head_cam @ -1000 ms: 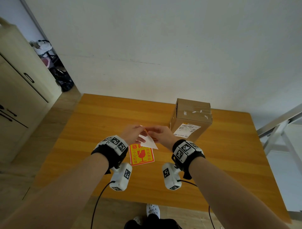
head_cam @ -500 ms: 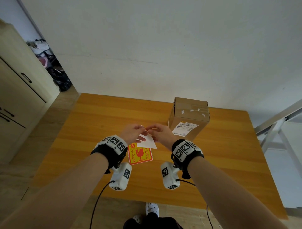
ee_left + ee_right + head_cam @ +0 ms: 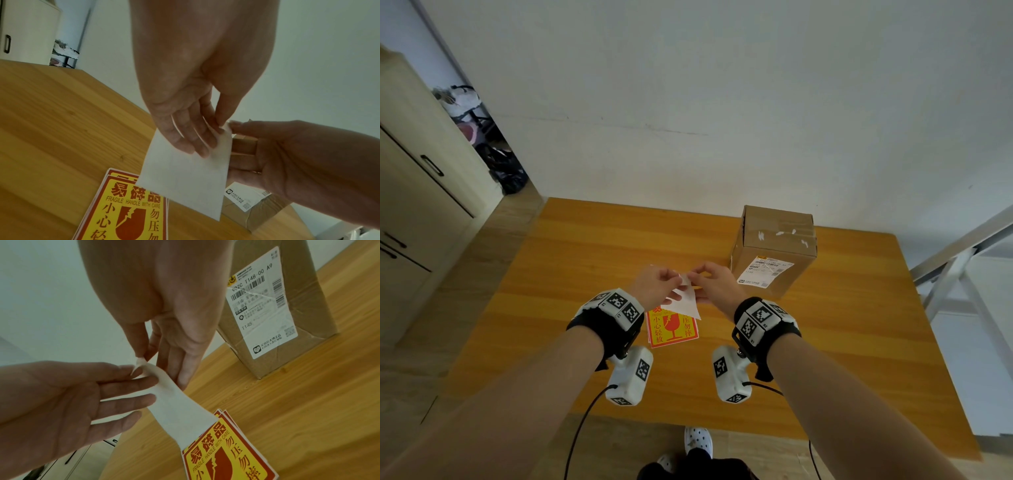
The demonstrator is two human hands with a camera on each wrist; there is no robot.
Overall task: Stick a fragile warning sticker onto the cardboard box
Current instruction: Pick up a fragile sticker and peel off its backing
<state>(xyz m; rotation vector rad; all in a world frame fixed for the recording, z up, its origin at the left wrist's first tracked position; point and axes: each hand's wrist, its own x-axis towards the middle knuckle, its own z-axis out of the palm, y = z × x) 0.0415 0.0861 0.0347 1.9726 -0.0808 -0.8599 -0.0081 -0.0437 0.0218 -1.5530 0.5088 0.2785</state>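
Note:
A fragile sticker (image 3: 687,303) hangs above the table with its white back (image 3: 185,178) toward me. My left hand (image 3: 671,279) pinches its top corner between thumb and forefinger, the other fingers (image 3: 193,139) lying straight along the sheet. My right hand (image 3: 700,274) pinches a small curled bit of that same corner (image 3: 141,361). The cardboard box (image 3: 777,246) stands upright to the right behind my hands, a white shipping label (image 3: 261,305) on its near face. Neither hand touches the box.
A small stack of red and yellow fragile stickers (image 3: 671,330) lies flat on the wooden table (image 3: 585,274) under my hands. A cream cabinet (image 3: 417,192) stands at the left, and a metal frame (image 3: 955,267) past the table's right edge.
Both hands stay together at the sticker's top corner, working it with small finger movements. The box and the stack have not moved.

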